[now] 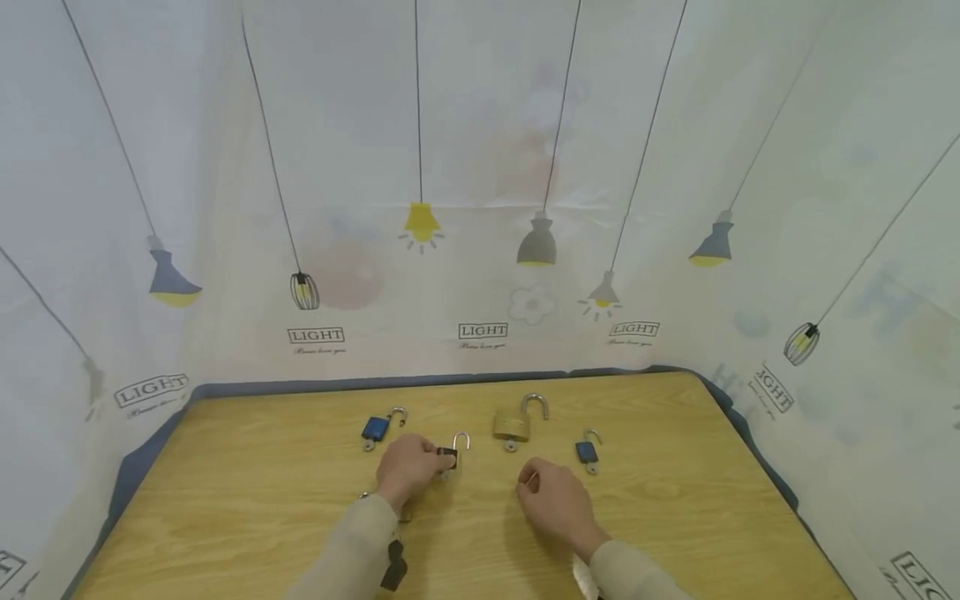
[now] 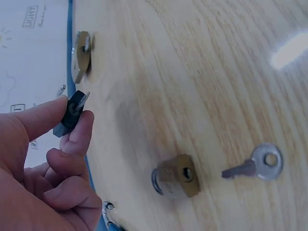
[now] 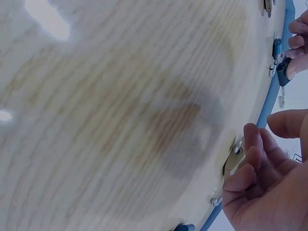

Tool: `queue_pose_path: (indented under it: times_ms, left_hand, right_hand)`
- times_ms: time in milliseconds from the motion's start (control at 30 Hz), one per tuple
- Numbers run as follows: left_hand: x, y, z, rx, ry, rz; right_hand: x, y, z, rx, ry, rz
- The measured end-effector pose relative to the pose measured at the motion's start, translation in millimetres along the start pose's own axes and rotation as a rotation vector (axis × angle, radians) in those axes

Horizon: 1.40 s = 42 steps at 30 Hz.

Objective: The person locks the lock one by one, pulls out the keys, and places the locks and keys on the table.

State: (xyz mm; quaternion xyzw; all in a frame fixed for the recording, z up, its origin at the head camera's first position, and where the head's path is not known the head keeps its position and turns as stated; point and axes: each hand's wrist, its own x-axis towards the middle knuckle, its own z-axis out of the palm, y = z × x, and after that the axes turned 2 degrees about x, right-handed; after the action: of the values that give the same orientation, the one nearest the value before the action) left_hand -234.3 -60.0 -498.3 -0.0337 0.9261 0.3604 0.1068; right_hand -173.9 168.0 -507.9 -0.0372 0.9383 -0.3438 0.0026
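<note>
My left hand [image 1: 408, 468] pinches a small black padlock [image 1: 447, 457] between thumb and fingers, lifted off the table. Its shackle stands open, pointing away from me. In the left wrist view a key [image 2: 83, 101] sits in the keyhole of this lock. My right hand [image 1: 557, 498] hovers over the table, fingers loosely curled around nothing. Beyond it lies a large brass padlock [image 1: 512, 426] with an open shackle and a key in it. Under my left wrist, a smaller brass padlock [image 2: 175, 175] rests beside a loose key [image 2: 267, 161]; the head view mostly hides both.
A blue padlock [image 1: 375, 428] with an open shackle and a key lies at the back left. Another open blue padlock [image 1: 587, 452] lies at the right, also with a key. The wooden table [image 1: 712, 500] ends at a curtain printed with lamps [image 1: 480, 275].
</note>
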Motion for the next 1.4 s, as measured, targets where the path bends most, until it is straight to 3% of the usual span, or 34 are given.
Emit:
queue_pose_path:
  times_ms: [233,500,700,1033,1400]
  left_hand:
    - [-16.2,7.2,-5.8,-0.161,-0.077,0.052]
    - [-37.4,9.1,1.5,-0.342,-0.175,0.129]
    - [-46.6,10.8,8.5,-0.355,-0.188,0.148]
    - [-54.7,11.2,12.3,-0.392,-0.201,0.167]
    - [-59.4,6.0,16.5,-0.364,-0.157,0.152]
  right_hand:
    - [5.0,-1.7,-3.6,0.045,-0.005,-0.046]
    - [14.6,-3.2,-9.2,0.132,-0.038,-0.186]
    - [16.9,-7.2,-12.9,0.24,-0.084,-0.23]
    - [19.2,-10.7,-12.1,0.447,-0.178,-0.231]
    - [19.8,-18.7,-8.6,0.492,-0.229,-0.308]
